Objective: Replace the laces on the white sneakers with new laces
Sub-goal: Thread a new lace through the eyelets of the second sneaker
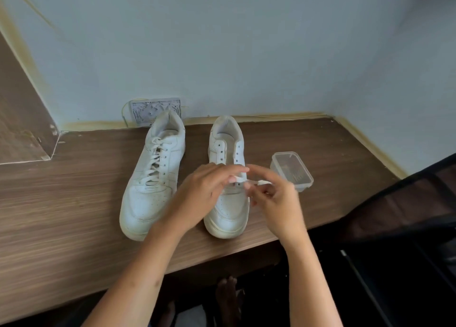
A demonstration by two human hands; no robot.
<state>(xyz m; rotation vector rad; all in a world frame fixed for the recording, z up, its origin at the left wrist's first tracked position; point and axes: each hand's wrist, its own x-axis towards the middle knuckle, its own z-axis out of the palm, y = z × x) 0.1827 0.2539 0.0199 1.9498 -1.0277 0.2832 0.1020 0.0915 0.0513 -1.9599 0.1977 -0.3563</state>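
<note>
Wood-grain desk [74, 203] against a pale wall, laced white sneaker [153, 178] mid-desk, unlaced white sneaker [228, 213] beside it toward the front edge, lidded clear plastic container [292, 170] near the right edge

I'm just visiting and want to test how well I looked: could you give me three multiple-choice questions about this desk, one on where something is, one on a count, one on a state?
1. Where is the clear plastic box?
A. Right of the right-hand shoe
B. Between the shoes
C. Left of both shoes

2. How many shoes are on the desk?
A. One
B. Two
C. Three

3. Which shoe is fully laced?
A. Left-hand
B. Right-hand
C. Both

Answers:
1 A: the plastic box stands on the desk to the right of the right-hand shoe.
2 B: only a pair is there.
3 A: the left-hand shoe has laces criss-crossed up it; the other's upper eyelets are bare, while the left hand and right hand hold a white lace over it.
</note>
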